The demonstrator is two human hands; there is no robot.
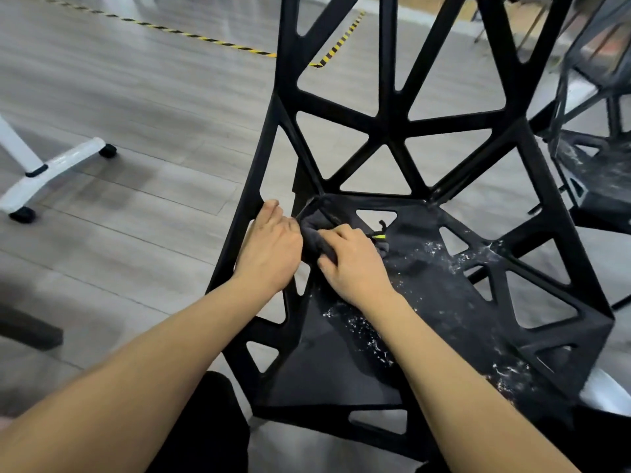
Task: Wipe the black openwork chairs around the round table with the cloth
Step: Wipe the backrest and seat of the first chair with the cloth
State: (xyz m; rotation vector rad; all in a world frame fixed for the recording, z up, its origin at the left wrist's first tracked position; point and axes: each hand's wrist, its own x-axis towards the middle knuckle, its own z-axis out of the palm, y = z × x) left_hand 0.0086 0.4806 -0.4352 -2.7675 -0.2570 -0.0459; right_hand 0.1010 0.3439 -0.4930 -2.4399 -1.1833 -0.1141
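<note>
A black openwork chair (392, 131) fills the middle of the view, its triangular-cut back rising ahead and its seat (341, 367) below me, speckled with white marks on the right side. A dark grey cloth (316, 230) is bunched at the seat's back left corner. My right hand (351, 264) presses on the cloth, fingers curled over it. My left hand (271, 247) sits on the chair's left side rail, its fingers touching the cloth's left edge.
A second black openwork chair (594, 172) stands at the right, its seat also flecked white. A white wheeled stand base (51, 172) rests on the grey wood floor at left. Yellow-black tape (218, 40) crosses the floor beyond. A dark object (27, 329) lies at the left edge.
</note>
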